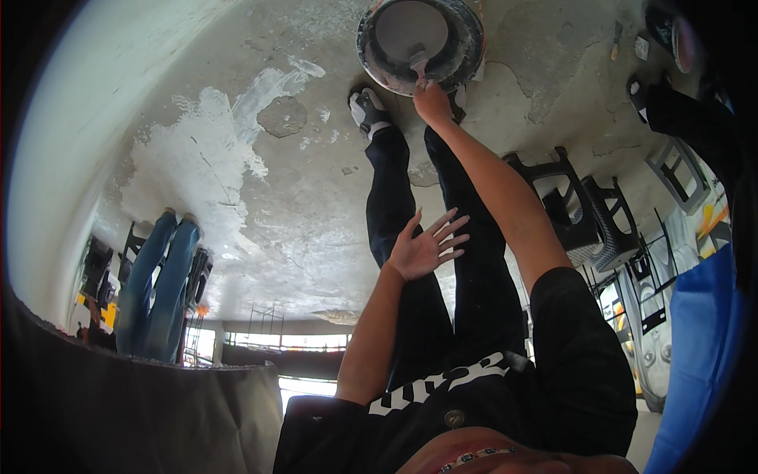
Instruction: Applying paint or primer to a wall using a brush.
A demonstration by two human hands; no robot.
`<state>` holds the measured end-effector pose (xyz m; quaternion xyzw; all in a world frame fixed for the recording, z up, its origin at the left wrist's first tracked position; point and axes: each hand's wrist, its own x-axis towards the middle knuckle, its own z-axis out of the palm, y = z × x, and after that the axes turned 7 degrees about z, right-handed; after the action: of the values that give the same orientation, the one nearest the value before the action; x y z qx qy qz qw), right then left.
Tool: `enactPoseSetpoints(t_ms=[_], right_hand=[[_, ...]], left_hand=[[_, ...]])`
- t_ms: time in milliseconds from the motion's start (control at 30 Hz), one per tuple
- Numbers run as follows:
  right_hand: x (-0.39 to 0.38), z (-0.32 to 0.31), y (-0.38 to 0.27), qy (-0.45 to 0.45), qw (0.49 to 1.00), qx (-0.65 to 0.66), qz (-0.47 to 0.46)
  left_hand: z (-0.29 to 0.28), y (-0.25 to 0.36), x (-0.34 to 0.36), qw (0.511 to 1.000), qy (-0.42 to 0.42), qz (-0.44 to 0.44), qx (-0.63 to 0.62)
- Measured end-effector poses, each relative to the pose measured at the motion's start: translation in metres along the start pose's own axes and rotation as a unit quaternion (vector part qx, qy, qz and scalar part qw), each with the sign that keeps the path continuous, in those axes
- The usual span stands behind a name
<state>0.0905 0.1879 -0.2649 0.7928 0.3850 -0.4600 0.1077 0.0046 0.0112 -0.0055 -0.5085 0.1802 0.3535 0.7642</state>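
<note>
In the head view, just past twelve o'clock, the right hand (pixel 432 104) grips a flat tool (pixel 419 63) over a tub (pixel 371 63) of grey mix on the floor (pixel 316 182). Near the dial's centre, the left hand (pixel 418 253) hangs spread, fingers apart. Black stools (pixel 564 170) stand toward three; someone's jeans (pixel 174 276) show between eight and nine.

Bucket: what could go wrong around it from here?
The shoes stand close to the bucket, so a small step might knock it.
The left hand is open and away from it, so it may tip unsteadied.
The tool in the right hand could drip grey mix onto them.
</note>
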Motion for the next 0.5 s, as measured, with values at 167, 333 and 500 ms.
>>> enactPoseSetpoints(t_ms=[167,333,500], right_hand=[[-0.012,0.007,-0.010,-0.093,0.991,0.078,0.050],[-0.033,-0.004,-0.037,-0.096,0.971,0.196,0.096],[-0.023,-0.003,-0.026,-0.144,0.983,0.086,0.070]], left_hand=[[-0.001,-0.001,0.003,1.000,-0.001,0.000,0.006],[0.001,-0.002,0.001,1.000,0.002,0.004,0.015],[0.002,-0.003,0.006,1.000,-0.007,0.001,0.009]])
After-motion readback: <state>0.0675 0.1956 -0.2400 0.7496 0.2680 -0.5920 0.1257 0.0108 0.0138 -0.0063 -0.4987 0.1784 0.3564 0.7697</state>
